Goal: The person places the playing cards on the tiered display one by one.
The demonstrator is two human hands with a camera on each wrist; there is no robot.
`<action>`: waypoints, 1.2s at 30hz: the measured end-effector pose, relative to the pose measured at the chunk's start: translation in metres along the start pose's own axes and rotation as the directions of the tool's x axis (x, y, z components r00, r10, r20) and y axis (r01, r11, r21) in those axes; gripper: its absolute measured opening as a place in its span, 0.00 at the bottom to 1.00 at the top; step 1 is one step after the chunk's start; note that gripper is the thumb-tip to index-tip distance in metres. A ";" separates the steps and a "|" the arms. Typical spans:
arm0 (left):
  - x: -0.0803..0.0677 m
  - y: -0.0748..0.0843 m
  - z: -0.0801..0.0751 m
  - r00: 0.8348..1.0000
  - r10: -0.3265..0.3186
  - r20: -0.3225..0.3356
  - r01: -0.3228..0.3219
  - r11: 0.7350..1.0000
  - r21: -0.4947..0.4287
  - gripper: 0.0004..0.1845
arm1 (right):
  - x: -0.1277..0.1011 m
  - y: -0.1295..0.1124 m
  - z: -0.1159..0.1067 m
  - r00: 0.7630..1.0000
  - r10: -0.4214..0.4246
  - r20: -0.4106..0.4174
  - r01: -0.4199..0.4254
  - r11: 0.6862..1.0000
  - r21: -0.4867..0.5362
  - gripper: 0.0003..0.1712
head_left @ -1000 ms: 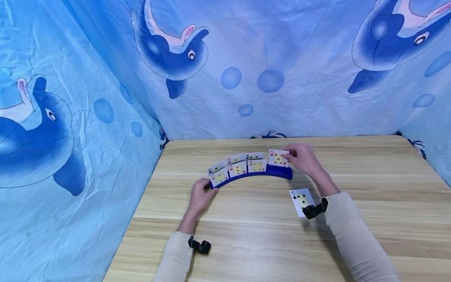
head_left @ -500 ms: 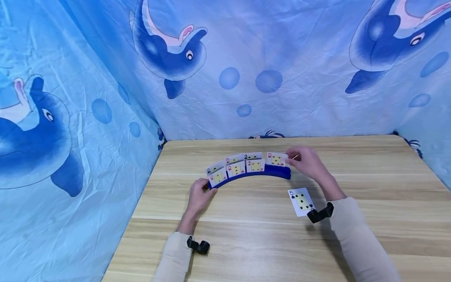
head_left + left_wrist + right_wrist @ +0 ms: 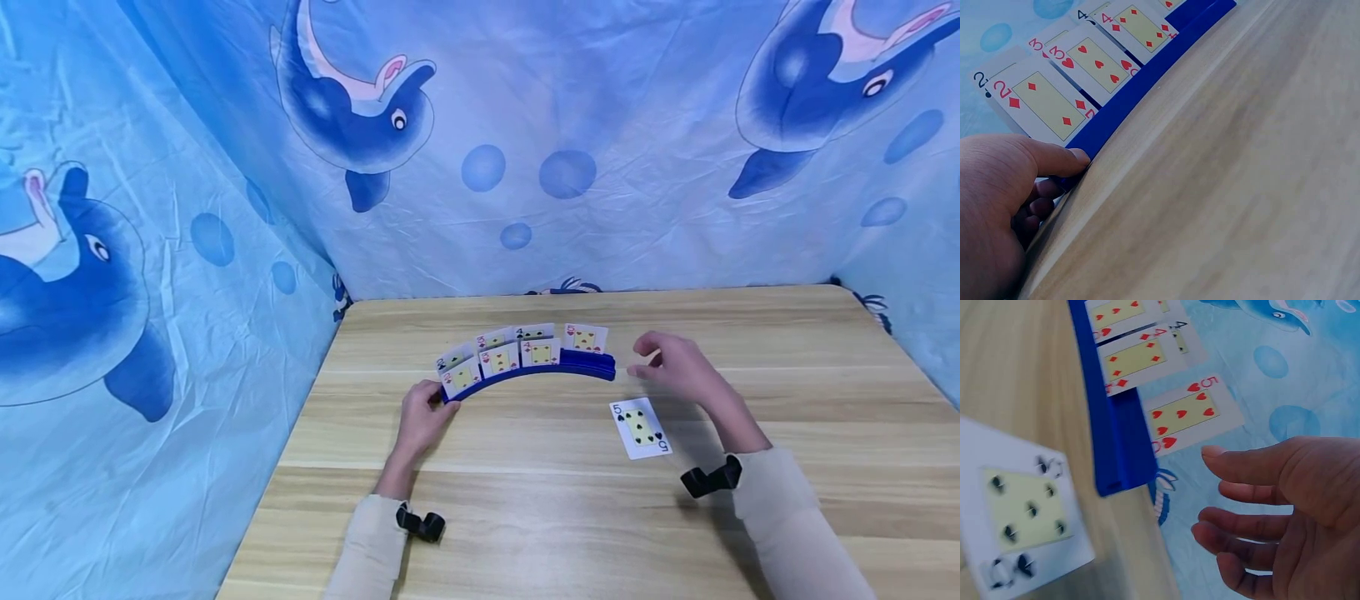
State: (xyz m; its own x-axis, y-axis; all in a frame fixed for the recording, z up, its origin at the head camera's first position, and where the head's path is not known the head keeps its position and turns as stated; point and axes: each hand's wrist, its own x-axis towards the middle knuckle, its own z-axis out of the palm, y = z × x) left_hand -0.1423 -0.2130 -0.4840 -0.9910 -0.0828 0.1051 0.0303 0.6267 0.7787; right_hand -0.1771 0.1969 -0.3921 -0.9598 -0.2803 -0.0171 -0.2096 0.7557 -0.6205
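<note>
Left hand (image 3: 422,417) grips the curved blue plastic card rack (image 3: 551,369) end; right hand (image 3: 678,367), fingers loose and empty, hovers right of it and could knock the upright five of hearts card (image 3: 585,337)

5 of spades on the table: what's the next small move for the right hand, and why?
Probably lower the right hand onto the 5 of spades and pinch it. The hand is empty, fingers relaxed, above and just beyond the card, which lies flat and alone. The left hand grips the blue card holder at its end.
</note>
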 end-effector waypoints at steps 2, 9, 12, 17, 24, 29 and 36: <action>0.000 0.000 0.000 1.000 -0.005 0.001 0.005 1.000 -0.003 0.22 | -0.005 0.004 0.004 0.999 0.014 0.038 -0.013 1.000 -0.013 0.22; 0.001 -0.001 0.000 1.000 -0.010 0.000 0.010 1.000 -0.005 0.21 | -0.023 0.014 0.022 0.990 -0.004 0.144 0.018 0.995 -0.093 0.21; 0.001 -0.001 0.000 1.000 -0.011 0.002 0.011 1.000 0.001 0.21 | -0.031 0.015 0.027 0.986 -0.015 0.166 0.038 0.990 -0.135 0.23; 0.001 -0.001 0.000 1.000 0.000 -0.001 0.000 1.000 0.010 0.20 | -0.044 0.017 0.036 0.987 -0.014 0.163 0.048 0.977 -0.210 0.27; 0.001 -0.003 0.000 0.999 0.043 -0.019 -0.043 0.999 0.015 0.19 | -0.055 0.018 0.048 0.995 -0.015 0.095 0.040 0.961 -0.272 0.30; 0.000 -0.003 0.000 0.999 0.040 -0.013 -0.040 0.999 0.013 0.20 | -0.058 0.018 0.056 0.998 -0.034 0.050 0.048 0.951 -0.305 0.30; 0.000 -0.002 0.000 1.000 0.022 0.003 -0.022 1.000 -0.012 0.20 | -0.058 0.018 0.060 0.999 -0.041 0.021 0.045 0.950 -0.308 0.30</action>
State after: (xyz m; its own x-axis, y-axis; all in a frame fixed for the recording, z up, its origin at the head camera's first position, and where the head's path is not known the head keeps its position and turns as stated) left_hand -0.1420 -0.2144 -0.4851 -0.9905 -0.0669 0.1204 0.0535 0.6189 0.7837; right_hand -0.1143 0.1912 -0.4488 -0.9462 -0.3234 -0.0084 -0.3003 0.8877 -0.3489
